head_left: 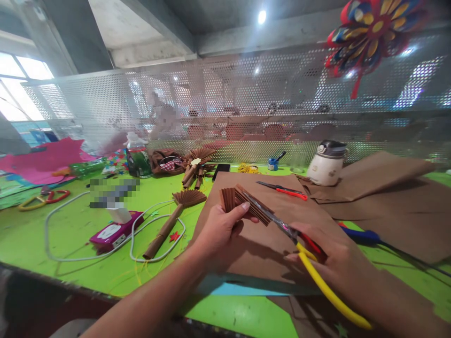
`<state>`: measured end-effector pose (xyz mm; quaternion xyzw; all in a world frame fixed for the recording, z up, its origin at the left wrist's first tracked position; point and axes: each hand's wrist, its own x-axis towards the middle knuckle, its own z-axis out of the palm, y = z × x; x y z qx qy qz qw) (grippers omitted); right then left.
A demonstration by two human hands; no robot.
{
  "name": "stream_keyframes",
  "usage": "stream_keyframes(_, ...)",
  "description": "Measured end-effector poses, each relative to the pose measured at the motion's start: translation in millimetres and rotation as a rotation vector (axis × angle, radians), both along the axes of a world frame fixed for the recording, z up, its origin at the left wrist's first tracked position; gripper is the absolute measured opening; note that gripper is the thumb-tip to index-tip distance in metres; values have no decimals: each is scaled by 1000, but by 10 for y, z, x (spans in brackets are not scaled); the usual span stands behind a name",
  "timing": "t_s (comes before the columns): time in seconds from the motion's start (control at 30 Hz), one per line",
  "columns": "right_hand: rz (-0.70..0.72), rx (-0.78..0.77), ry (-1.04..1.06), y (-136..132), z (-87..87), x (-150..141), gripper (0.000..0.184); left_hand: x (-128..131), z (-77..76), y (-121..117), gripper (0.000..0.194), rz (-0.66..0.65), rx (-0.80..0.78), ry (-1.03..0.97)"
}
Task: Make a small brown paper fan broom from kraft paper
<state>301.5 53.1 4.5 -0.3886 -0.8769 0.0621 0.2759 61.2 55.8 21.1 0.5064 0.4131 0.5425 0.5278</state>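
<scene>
Pinched in my left hand (pixel 225 225) is a pleated piece of brown paper (pixel 228 198), folded like an accordion, its folds fanning up past the thumb. My right hand (pixel 327 253) grips scissors (pixel 317 277) with yellow and red handles. Their blades (pixel 269 211) reach left along the pleated paper, close to my left thumb; whether they are cutting into it I cannot tell. Both hands are above a large brown paper sheet (pixel 282 263) on the green table. To the left lies a rolled paper stem with a fan top (pixel 164 230).
A red utility knife (pixel 291 191) rests on the sheet. Behind are a white flask (pixel 326 164), a blue jar (pixel 273 163) and several fan-topped paper rolls (pixel 192 173). A purple power strip (pixel 116 232) with a white cable sits left. A blue-handled tool (pixel 362 234) lies right.
</scene>
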Motion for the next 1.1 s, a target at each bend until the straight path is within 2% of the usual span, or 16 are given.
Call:
stream_keyframes(0.1, 0, 28, 15, 39, -15, 1, 40, 27, 3, -11, 24, -4, -4, -32)
stream_keyframes(0.27, -43, -36, 10, -41, 67, -53, 37, 119, 31, -56, 22, 5, 4, -59)
stream_keyframes(0.33, -40, -15, 30, -44, 65, -61, 37, 135, 44, -66, 23, 8, -3, -55)
stream_keyframes(0.57, 9, 78, 68, 85, -1, -34, 38, 67, 36, -47, 24, -10, -15, -66)
stream_keyframes(0.9, -5, 108, 98, 46, 37, -65, 36, 108, 44, -68, 24, -72, -56, -7)
stream_keyframes(1.1, 10, 73, 59, 24, 26, -63, 37, 116, 13, -77, 26, -101, -49, 14)
